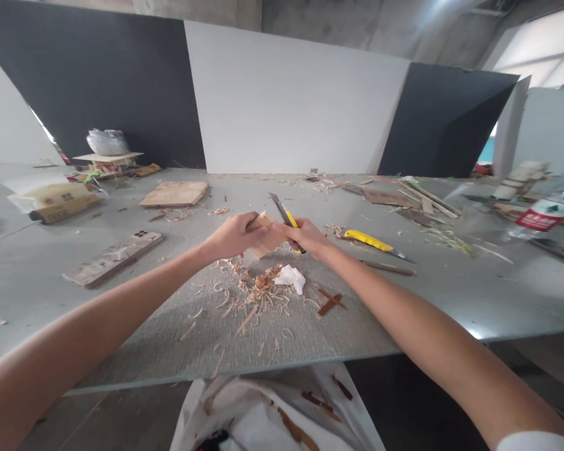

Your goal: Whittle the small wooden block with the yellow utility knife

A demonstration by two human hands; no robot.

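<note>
My left hand (pixel 239 233) is closed around a pale block of wood (pixel 263 249), held just above the tabletop. In my right hand (pixel 306 237) is a yellow and black utility knife (pixel 289 216), its dark blade pointing up and away to the left. The right fingers meet the right side of the block, so both hands are close together. Below them lie curled wood shavings (pixel 258 300) and a crumpled white tissue (pixel 290 277). Two crossed brown strips (pixel 331 302) rest to the right of the shavings.
A second yellow knife (pixel 369 240) lies on the right with its blade bare, near a thin stick (pixel 388 268). Leftward are a phone (pixel 115 258), a box (pixel 70 203) and a flat board (pixel 175 193). A water bottle (pixel 545 213) stands far right. The glass table edge (pixel 207 374) is close to me.
</note>
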